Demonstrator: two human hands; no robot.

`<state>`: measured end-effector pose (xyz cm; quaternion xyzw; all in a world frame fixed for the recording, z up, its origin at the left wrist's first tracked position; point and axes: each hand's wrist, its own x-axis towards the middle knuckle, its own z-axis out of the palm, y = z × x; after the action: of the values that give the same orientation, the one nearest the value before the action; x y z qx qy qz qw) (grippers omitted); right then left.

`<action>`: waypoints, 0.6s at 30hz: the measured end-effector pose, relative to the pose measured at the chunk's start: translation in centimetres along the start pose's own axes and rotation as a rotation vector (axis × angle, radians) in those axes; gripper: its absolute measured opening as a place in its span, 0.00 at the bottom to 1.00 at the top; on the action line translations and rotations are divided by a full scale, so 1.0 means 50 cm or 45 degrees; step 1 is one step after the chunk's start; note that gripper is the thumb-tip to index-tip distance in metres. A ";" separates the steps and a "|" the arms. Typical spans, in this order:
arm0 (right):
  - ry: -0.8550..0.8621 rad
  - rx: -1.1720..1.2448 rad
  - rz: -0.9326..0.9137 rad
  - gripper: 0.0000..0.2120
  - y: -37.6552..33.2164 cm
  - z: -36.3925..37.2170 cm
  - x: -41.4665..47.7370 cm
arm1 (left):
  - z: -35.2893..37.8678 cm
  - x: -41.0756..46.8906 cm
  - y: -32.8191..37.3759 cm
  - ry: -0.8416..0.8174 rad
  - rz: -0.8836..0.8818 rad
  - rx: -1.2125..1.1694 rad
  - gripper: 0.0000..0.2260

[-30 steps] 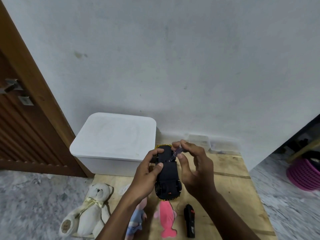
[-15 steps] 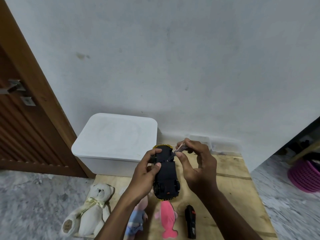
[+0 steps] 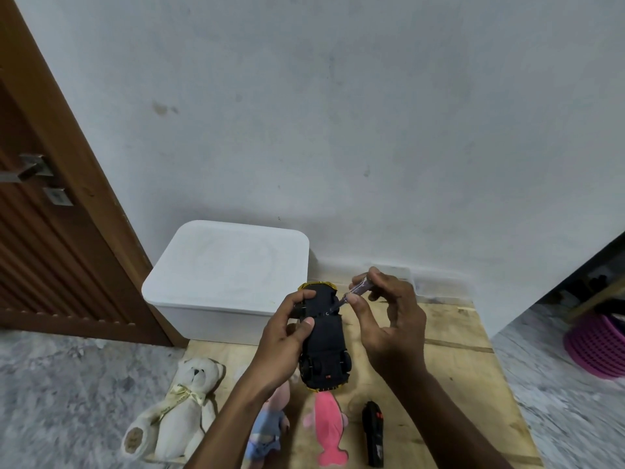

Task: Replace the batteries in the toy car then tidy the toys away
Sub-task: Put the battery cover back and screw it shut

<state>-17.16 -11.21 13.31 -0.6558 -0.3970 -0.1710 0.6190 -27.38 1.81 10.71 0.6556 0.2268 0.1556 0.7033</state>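
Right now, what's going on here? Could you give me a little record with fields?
left hand: grips the black toy car, underside up
right hand: pinches a small screwdriver, tip at the car's underside
toys lying nearby: white teddy bear, pink plush fish, black remote control
behind: white box, lid on

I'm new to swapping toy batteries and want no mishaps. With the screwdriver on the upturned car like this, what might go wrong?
1. The right hand only pinches the thin screwdriver; its tip might slip off the underside of the toy car and jab the left hand gripping beside it.
2. The car seems held above the wooden table, so a freed screw could drop near the pink plush fish or roll off the edge.
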 end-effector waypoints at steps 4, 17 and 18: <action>-0.171 -0.019 -0.022 0.25 0.001 -0.007 -0.008 | -0.003 0.003 -0.003 -0.003 0.006 0.011 0.17; -0.073 -0.032 -0.022 0.24 -0.001 0.000 -0.004 | -0.001 0.003 -0.006 -0.004 0.005 -0.011 0.17; -0.103 -0.006 -0.022 0.25 -0.001 0.000 -0.005 | -0.002 0.004 -0.006 0.000 0.007 -0.010 0.17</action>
<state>-17.35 -11.31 13.17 -0.6602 -0.4270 -0.1507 0.5993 -27.26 1.96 10.38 0.6533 0.2244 0.1584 0.7056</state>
